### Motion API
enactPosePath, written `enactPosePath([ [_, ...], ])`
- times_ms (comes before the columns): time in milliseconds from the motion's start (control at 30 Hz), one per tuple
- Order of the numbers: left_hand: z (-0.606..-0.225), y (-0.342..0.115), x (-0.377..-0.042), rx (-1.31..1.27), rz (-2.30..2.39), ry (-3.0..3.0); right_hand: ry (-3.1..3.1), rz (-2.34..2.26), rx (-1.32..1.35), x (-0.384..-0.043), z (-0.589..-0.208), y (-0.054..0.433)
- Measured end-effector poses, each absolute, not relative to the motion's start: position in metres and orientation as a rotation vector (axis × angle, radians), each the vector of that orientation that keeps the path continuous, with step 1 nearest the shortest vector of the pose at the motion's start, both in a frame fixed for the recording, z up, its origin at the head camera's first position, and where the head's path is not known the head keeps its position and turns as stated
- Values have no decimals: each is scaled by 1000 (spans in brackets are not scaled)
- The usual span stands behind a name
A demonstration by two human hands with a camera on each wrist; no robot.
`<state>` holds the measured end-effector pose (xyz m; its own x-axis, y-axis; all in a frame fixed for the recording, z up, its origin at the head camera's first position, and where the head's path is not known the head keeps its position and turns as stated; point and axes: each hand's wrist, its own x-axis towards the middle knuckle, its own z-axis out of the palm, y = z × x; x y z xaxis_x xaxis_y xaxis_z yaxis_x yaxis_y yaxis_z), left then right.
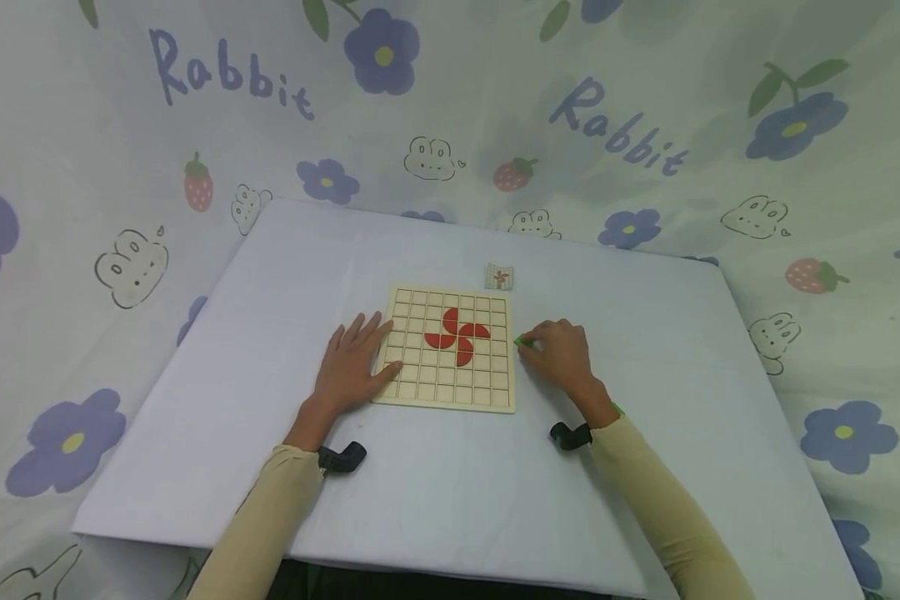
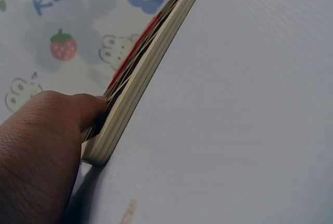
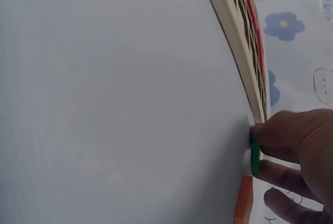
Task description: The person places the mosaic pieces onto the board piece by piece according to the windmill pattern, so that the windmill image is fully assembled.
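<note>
A pale wooden board (image 1: 420,390) with a grid of square cells lies on the white table. Near its middle, several red rounded pieces (image 1: 465,350) form a pinwheel. My left hand (image 1: 348,367) rests along the board's left side with its fingers spread straight; the thumb (image 2: 88,110) lies over the edge. Just off the board's right edge, my right hand (image 1: 562,354) pinches a small green piece (image 3: 255,156) between thumb and fingers. In the right wrist view the piece stands close to the board's corner, low over the table. Its full outline is hidden by the fingers.
A small card (image 1: 499,277) with a red pinwheel picture lies beyond the board's far right corner. An orange block (image 3: 243,200) shows below the right hand in the right wrist view. A patterned cloth (image 1: 457,108) hangs behind the white table (image 1: 645,333).
</note>
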<state>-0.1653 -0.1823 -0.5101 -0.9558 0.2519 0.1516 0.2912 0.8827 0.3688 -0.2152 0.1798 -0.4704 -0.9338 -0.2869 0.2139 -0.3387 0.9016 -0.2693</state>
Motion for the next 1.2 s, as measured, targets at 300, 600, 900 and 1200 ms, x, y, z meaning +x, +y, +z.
enactPosePath([
  [300, -510, -182, -165, -420, -599, -2951, -2795, 524, 553, -218, -471, 171],
  [600, -507, -182, -164, -420, -607, -2968, -2633, 704, 907, -210, -477, 137],
  [900, -507, -183, -164, -424, -597, -2971, -2476, 724, 1179, -204, -480, 97],
  [1200, -509, -183, -165, -431, -605, -2956, -2549, 562, 1228, -203, -475, 80],
])
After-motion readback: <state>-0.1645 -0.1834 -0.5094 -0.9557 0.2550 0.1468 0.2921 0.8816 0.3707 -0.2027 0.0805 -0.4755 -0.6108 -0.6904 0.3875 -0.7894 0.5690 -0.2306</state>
